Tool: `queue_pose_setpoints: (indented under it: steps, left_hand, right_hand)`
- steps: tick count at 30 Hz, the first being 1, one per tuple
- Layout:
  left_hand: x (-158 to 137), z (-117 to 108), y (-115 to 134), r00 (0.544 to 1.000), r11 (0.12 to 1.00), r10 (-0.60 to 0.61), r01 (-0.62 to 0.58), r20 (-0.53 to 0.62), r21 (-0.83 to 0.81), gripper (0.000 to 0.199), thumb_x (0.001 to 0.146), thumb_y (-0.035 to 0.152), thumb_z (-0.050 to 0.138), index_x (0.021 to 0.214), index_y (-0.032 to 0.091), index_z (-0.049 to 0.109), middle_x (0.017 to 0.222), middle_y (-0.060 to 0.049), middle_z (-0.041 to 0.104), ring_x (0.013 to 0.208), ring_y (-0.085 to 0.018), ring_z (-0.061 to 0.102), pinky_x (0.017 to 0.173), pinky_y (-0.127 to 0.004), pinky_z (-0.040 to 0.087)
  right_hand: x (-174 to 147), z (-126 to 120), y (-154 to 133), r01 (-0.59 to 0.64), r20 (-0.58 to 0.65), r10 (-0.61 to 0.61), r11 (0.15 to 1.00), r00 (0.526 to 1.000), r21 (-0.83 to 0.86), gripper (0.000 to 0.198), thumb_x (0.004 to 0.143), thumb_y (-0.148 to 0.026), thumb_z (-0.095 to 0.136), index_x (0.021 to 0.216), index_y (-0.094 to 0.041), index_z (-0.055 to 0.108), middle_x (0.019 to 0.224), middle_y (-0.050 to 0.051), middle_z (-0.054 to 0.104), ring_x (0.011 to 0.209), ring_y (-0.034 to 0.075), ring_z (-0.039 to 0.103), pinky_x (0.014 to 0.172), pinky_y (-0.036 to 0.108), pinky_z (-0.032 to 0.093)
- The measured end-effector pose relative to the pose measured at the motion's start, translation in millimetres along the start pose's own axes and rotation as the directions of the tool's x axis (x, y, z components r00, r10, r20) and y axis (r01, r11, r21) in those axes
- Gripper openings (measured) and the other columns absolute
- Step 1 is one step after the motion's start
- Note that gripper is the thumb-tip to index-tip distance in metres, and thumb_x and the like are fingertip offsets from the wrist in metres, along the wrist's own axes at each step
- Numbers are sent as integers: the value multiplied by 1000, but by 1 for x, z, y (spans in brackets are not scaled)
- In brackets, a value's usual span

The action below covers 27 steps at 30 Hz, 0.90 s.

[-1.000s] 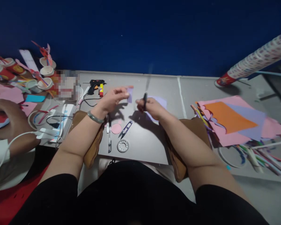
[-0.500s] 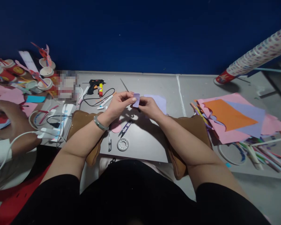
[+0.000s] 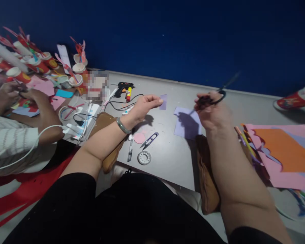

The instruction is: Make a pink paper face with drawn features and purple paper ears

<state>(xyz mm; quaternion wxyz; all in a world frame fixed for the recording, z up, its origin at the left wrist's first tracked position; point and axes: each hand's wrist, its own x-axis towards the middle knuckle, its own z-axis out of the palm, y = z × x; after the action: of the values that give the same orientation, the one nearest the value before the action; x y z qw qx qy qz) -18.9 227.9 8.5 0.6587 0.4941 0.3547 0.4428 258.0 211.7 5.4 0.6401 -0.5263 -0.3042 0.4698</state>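
Between thumb and fingers, my left hand [image 3: 145, 106] pinches a small purple piece of paper [image 3: 163, 102] by its left edge. Off to the right and raised above the table, my right hand [image 3: 211, 110] is closed around a pair of dark-handled scissors [image 3: 220, 97]; the blades point up and to the right, blurred by motion. A larger lavender sheet [image 3: 184, 130] lies on the table between the hands, under the right hand's shadow. Nearer me are purple thread snips [image 3: 150, 140], a pink paper circle [image 3: 139, 137], a pen [image 3: 130, 149] and a white ring-shaped spool [image 3: 144, 157].
A black glue gun [image 3: 124, 88] and a yellow glue stick [image 3: 128, 94] lie at the back. Orange and pink sheets [image 3: 292, 149] are stacked at right, near a red cup [image 3: 292, 101]. On the left, a co-worker's arm [image 3: 44, 108] is beside a power strip [image 3: 88, 118] and several cups.
My hands have separated. The right one has swung out to the right with the scissors, while the left still holds the purple piece. The view has shifted too.
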Motion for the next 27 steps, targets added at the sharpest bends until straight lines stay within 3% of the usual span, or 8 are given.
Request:
queue_pose_setpoints:
  steps: [2,4,6,9,15,22,27]
  left_hand:
    - [-4,5,1,999,999,6,-8,40,39,40,76,47,104,79,18,76,78,2,73,79,-9,63,86,-29,52]
    - [-8,10,1,997,996,20,-26,77,80,43,74,50,105,80,18,77,79,1,74,79,-9,65,87,-29,52]
    - [-11,13,2,993,992,33,-46,115,114,47,72,55,106,80,18,77,81,0,76,80,-10,67,86,-30,54]
    - [-14,14,4,983,983,49,-79,179,164,53,72,62,104,80,18,76,81,-2,77,80,-12,68,85,-32,55]
    - [-19,17,6,974,970,23,-76,224,230,61,70,71,103,79,17,77,80,-3,77,74,-10,63,72,-29,49]
    - [-22,24,4,975,972,8,-60,221,229,52,74,58,105,81,16,75,82,-3,76,78,-12,67,76,-30,52]
    - [-25,27,2,967,961,-57,-14,247,278,19,85,26,93,83,16,77,83,-4,78,79,-12,69,78,-30,53]
  right_hand:
    - [-26,18,8,31,111,-24,997,994,-65,30,69,-42,97,80,-24,76,86,2,75,84,17,72,76,32,57]
    - [-51,34,14,116,213,-84,983,973,-141,30,69,-39,101,80,-24,77,89,3,78,88,20,74,81,36,61]
    - [-66,43,17,176,241,-129,967,962,-186,32,71,-39,103,75,-26,74,84,2,76,85,20,73,82,39,62]
    - [-70,44,17,202,247,-146,954,958,-222,35,72,-43,105,73,-27,74,80,1,74,80,19,71,80,39,63]
    - [-66,44,17,184,254,-122,954,960,-237,43,60,-47,110,69,-26,74,76,-1,74,73,16,67,69,34,59]
    - [-68,47,20,143,253,-89,968,964,-208,45,65,-47,106,63,-25,66,75,0,69,72,16,61,67,33,52]
    - [-56,38,11,153,157,-140,985,978,-75,37,63,-41,100,64,-27,66,70,-2,60,70,15,54,74,35,51]
